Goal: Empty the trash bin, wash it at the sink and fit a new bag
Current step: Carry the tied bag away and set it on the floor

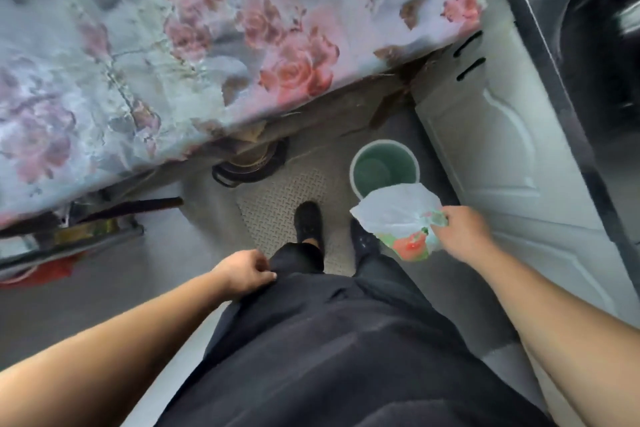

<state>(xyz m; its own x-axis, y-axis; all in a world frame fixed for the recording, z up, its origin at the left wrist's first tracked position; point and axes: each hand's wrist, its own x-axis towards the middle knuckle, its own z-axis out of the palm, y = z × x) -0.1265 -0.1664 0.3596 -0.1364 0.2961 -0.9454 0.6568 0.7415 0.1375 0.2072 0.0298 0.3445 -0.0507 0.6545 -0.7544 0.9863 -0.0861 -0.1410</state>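
A small round bin (381, 166), green inside with a pale rim, stands on the floor beside the white cabinet, with no bag in it. My right hand (462, 232) is shut on a thin white plastic bag (398, 215) with a red and green print, held just in front of the bin and covering part of its near rim. My left hand (244, 270) is by my left thigh, its fingers pinching the black fabric of my clothing.
A table with a floral cloth (173, 45) fills the upper left. White cabinet doors (502, 156) with black handles run along the right. A dark round pan (249, 163) lies on the floor under the table. A studded floor mat (277, 204) is under my feet.
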